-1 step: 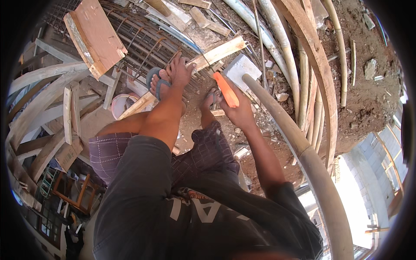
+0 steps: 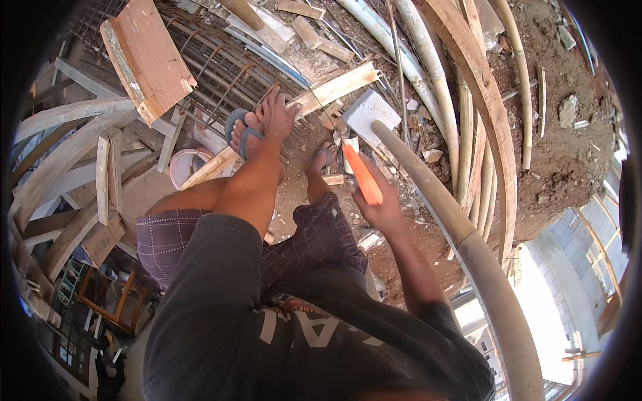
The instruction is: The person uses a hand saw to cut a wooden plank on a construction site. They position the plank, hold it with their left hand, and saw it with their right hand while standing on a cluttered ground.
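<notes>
A pale wooden batten lies slantwise across a bundle of steel bars. My left hand is closed over it, holding it down, with the thumb along its near side. Right beside that hand, my sandalled left foot rests on the batten too. My right hand is wrapped round the orange handle of a handsaw. The saw's blade shows edge-on as a thin dark line, running forward from the handle to the batten and across it, to the right of my left hand.
A shovel with a grey blade and long wooden shaft lies right of the saw. Bamboo poles and a curved-looking timber stretch beyond it. At left are a rebar cage, a board offcut, a bucket and stacked planks.
My right hand has drawn the saw back toward me and slightly right. My left hand and foot stay on the batten.
</notes>
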`<state>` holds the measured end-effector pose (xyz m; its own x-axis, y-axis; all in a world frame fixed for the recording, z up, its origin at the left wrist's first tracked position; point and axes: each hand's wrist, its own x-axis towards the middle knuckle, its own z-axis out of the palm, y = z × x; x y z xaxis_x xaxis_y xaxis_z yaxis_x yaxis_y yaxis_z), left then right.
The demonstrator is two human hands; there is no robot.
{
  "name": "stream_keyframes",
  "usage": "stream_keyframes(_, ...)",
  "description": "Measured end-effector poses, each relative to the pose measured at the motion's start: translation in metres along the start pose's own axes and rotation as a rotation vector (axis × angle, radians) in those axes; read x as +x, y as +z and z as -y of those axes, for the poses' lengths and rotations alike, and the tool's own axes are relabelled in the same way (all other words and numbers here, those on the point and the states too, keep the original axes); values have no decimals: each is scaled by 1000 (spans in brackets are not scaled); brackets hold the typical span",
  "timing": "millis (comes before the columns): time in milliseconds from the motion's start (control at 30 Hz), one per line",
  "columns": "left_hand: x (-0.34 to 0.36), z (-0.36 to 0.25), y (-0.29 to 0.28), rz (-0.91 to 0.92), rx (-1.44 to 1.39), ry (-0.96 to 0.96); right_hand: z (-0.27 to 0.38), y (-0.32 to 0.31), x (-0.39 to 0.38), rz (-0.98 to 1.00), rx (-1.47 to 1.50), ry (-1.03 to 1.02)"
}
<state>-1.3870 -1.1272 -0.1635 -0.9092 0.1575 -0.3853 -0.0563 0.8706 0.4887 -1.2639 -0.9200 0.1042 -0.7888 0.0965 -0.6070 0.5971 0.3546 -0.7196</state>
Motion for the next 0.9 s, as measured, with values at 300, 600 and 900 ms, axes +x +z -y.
stream_keyframes(300, 1, -4, -1, 2, -2, -22, -24, 21, 44, -71, -20, -21)
stream_keyframes(600, -2, -6, -3, -24, -1, 3, -10, -31, -67, 20, -98, -99)
stream_keyframes(900, 2, -5, -1, 20, 13, -8, -31, 39, 95, -98, 108, -97)
